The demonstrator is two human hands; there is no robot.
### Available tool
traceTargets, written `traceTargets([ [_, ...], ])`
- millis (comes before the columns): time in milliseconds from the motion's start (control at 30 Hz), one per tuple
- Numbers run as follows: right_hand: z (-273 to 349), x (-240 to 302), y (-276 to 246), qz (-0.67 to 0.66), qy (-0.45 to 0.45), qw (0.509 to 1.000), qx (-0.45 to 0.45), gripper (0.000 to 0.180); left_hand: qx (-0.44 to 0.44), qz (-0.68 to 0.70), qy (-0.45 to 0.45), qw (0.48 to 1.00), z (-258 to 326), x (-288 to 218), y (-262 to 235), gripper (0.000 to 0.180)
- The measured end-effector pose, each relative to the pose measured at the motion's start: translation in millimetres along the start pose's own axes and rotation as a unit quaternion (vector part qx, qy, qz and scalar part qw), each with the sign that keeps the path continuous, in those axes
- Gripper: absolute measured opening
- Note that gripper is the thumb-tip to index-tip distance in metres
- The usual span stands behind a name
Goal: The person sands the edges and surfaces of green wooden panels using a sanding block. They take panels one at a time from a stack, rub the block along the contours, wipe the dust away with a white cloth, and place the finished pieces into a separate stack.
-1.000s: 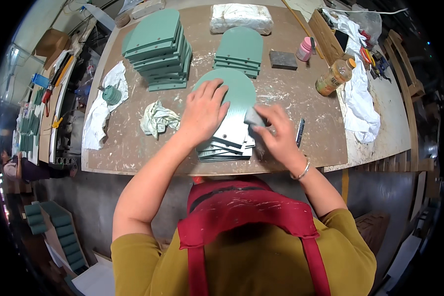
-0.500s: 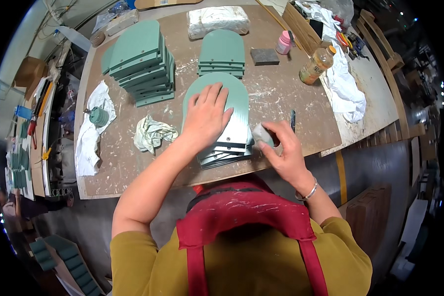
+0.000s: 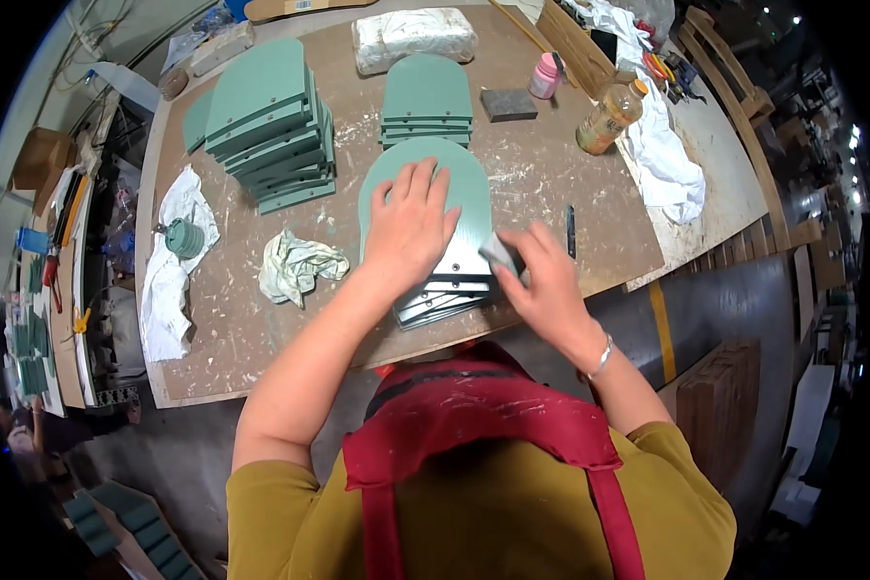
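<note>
A green rounded panel (image 3: 469,193) tops a short pile near the table's front edge. Spread flat on it, my left hand (image 3: 411,217) holds it down with the fingers stretched toward the rounded end. At the panel's right edge, near the lower corner, my right hand (image 3: 544,280) pinches a small grey sanding pad (image 3: 496,253). The pad touches the edge; part of it is hidden by my fingers. Small dark holes show along the panel's straight end, with more panels (image 3: 435,307) lying askew under it.
A tall stack of green panels (image 3: 261,97) stands at left, a smaller stack (image 3: 427,92) behind. A crumpled cloth (image 3: 302,268), a dark block (image 3: 508,105), a pink bottle (image 3: 544,77), a drink bottle (image 3: 609,121) and a black marker-like stick (image 3: 570,232) lie or stand around.
My right hand has shifted slightly left and up along the panel's right edge, its sanding pad now tilted against it. My left hand stays flat on the panel.
</note>
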State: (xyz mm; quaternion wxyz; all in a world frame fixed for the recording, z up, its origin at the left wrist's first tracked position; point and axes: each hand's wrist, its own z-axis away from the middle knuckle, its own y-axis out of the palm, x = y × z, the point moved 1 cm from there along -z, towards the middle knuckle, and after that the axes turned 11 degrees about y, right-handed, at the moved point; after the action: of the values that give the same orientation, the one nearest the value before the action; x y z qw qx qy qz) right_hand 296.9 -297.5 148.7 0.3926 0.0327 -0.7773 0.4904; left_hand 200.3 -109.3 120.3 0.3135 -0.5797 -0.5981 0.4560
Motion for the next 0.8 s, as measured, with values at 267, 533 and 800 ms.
traceTargets([
  [267,-41,-16,-15,0.013,0.005,0.999,-0.045,0.031,-0.007,0.01,0.003,1.0,1,2,0,0.05],
  [533,-45,-13,2,0.009,-0.027,0.999,-0.028,0.031,-0.011,0.003,0.003,1.0,-1,1,0,0.051],
  [800,-47,-38,-11,-0.072,0.038,0.997,0.0,0.037,-0.012,0.01,0.0,1.0,0,0,-2,0.05],
])
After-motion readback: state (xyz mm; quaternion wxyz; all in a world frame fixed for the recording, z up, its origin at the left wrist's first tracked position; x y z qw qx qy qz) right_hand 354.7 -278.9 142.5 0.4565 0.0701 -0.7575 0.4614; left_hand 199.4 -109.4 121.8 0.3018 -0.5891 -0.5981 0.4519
